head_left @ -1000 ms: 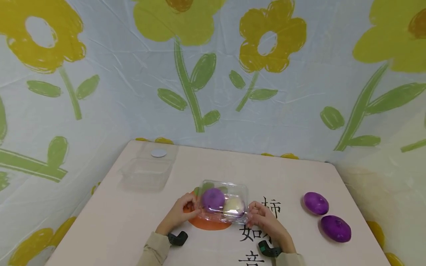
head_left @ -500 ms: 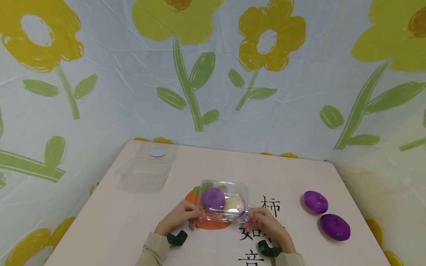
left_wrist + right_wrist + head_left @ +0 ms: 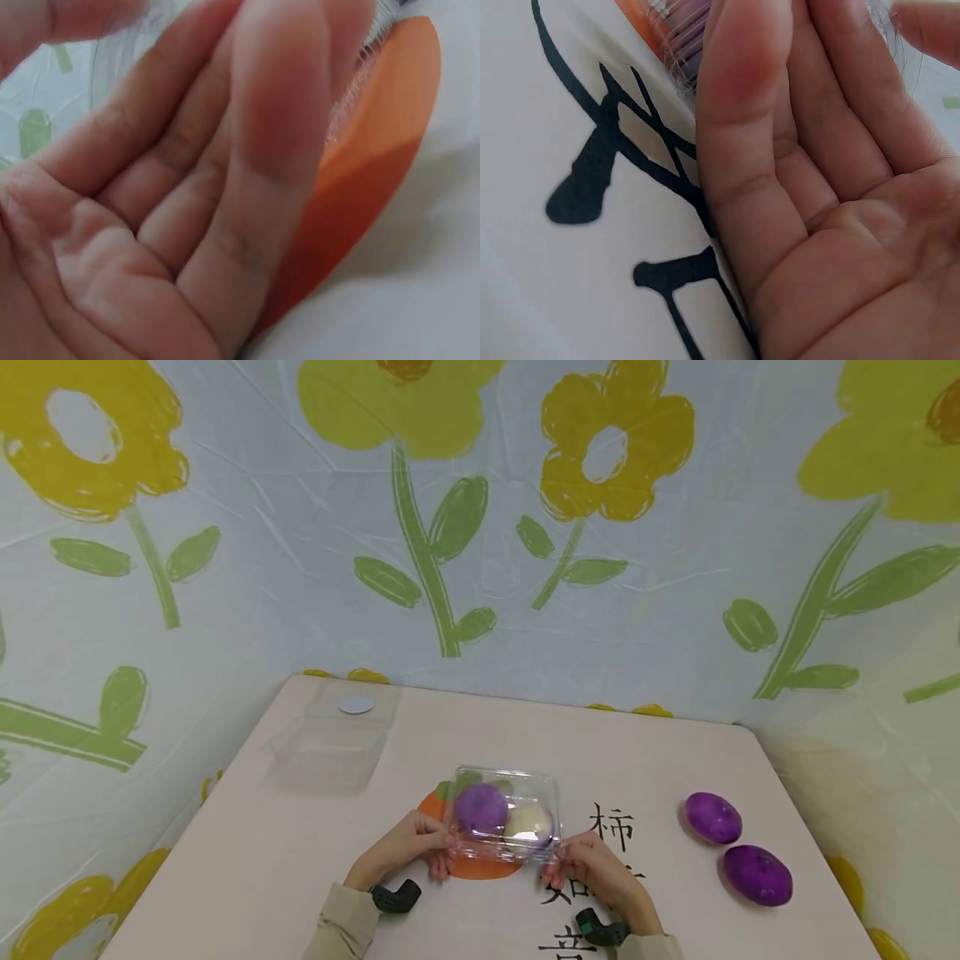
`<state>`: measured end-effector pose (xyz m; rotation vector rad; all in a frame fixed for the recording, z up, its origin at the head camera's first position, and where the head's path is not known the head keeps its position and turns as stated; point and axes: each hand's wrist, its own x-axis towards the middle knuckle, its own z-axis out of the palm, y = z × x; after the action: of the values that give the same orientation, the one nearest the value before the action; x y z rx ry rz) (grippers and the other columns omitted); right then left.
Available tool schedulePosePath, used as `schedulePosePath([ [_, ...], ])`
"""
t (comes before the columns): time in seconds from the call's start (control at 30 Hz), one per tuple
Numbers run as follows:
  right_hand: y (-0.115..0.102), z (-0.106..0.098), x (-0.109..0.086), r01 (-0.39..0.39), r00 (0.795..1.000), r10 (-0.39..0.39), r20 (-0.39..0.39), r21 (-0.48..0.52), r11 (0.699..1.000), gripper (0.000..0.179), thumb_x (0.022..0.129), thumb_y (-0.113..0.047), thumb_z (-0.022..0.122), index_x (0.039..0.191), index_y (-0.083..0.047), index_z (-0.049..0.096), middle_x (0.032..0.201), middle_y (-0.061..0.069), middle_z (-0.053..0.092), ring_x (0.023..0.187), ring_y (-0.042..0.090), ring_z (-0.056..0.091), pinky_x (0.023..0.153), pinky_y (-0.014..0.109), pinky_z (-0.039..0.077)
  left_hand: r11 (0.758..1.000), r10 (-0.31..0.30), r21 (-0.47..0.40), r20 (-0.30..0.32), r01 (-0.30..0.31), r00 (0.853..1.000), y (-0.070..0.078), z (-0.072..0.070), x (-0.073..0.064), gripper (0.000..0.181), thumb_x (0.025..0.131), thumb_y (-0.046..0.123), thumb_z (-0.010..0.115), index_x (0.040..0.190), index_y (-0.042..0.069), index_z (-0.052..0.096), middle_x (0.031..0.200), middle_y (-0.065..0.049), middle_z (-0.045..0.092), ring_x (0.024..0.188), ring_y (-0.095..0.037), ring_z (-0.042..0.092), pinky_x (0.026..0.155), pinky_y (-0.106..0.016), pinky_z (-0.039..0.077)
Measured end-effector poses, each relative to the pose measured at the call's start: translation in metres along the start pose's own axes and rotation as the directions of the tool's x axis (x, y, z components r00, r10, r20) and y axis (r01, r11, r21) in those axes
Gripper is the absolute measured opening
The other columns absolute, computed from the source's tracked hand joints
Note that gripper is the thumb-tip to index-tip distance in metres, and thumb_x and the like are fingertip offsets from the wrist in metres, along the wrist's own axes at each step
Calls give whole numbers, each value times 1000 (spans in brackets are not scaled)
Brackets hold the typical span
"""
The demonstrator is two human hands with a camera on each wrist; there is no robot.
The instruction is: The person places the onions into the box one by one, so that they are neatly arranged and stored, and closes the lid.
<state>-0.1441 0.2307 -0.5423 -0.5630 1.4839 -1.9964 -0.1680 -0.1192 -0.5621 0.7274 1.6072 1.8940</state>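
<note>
A clear plastic clamshell box (image 3: 543, 789) with its lid down sits on the table over a printed orange fruit. Inside it lie a round purple onion-like piece (image 3: 482, 810) and a pale yellowish round piece (image 3: 528, 823). My left hand (image 3: 405, 845) pinches the box's near left corner, thumb above and fingers below the rim. At the near right corner my right hand (image 3: 600, 865) pinches the rim likewise. Both wrist views show the fingers bent, with the clear box (image 3: 682, 30) mostly hidden behind them.
Two dark purple onion-like pieces, one farther back (image 3: 712, 817) and one nearer (image 3: 757, 876), lie at the right. Another clear plastic box (image 3: 330, 752) stands open at the back left, a white round sticker (image 3: 356, 704) on its lid. A flower-printed cloth (image 3: 525, 652) rises behind the table (image 3: 255, 877).
The fingers of both hands have shifted from the box's sides down to below its front rim, thumbs on top at the corners. The box has stayed in place.
</note>
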Motion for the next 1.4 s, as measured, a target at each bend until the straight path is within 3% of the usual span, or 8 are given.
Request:
schedulePosePath([
  [0.17,2,0,0,6,1000,-6,2,-8,1000,34,98,2,35,91,30,52,88,6,75,77,13,70,71,24,58,1000,23,-15,10,-23,1000,0,0,0,30,99,3,52,86,-21,62,74,-5,72,60,-12,67,55,-22,56],
  [0.37,4,0,0,17,1000,-17,-1,-3,1000,32,97,6,32,86,32,48,84,4,75,74,12,70,67,22,57,999,29,-40,-13,-29,1000,4,3,-1,30,97,3,51,85,-24,59,72,-8,71,59,-13,67,53,-22,55],
  [0.6,6,1,3,-5,1000,6,-6,31,999,38,96,5,35,80,9,70,80,0,74,72,10,69,64,21,56,998,-11,-54,-29,9,1000,10,6,-2,33,98,5,52,85,-25,57,69,-3,67,57,-13,66,52,-22,55],
  [0.73,6,0,2,-32,999,33,-13,35,999,41,95,5,35,79,1,73,79,-1,74,70,9,69,63,20,55,997,-53,-54,-30,51,998,12,7,-1,35,98,7,52,87,-26,56,68,-3,67,56,-13,66,52,-22,54],
  [0.87,6,0,3,0,1000,0,3,51,999,33,95,6,33,79,22,58,79,1,74,69,9,68,63,20,55,994,-102,-44,-52,100,993,13,8,1,37,97,9,53,87,-27,55,67,-4,66,55,-15,64,52,-24,55],
  [0.97,5,0,3,25,1000,-26,15,64,998,31,94,7,32,81,27,52,80,3,74,70,9,69,63,19,55,992,-125,-38,-64,123,990,15,8,1,38,96,11,53,87,-26,55,67,-4,65,54,-16,63,52,-25,55],
  [1.17,5,-1,2,-37,999,37,-3,49,998,42,95,6,34,77,-1,71,78,1,74,69,9,68,63,20,56,992,-123,-43,-54,120,991,15,8,1,38,97,9,51,86,-28,54,66,-3,66,54,-15,64,52,-25,55],
  [1.4,6,0,3,-35,999,35,-16,44,998,40,97,3,36,77,-4,71,77,0,73,70,9,68,62,19,55,993,-108,-46,-51,106,993,12,7,0,37,96,8,52,85,-27,53,66,-2,66,55,-15,66,53,-24,55],
])
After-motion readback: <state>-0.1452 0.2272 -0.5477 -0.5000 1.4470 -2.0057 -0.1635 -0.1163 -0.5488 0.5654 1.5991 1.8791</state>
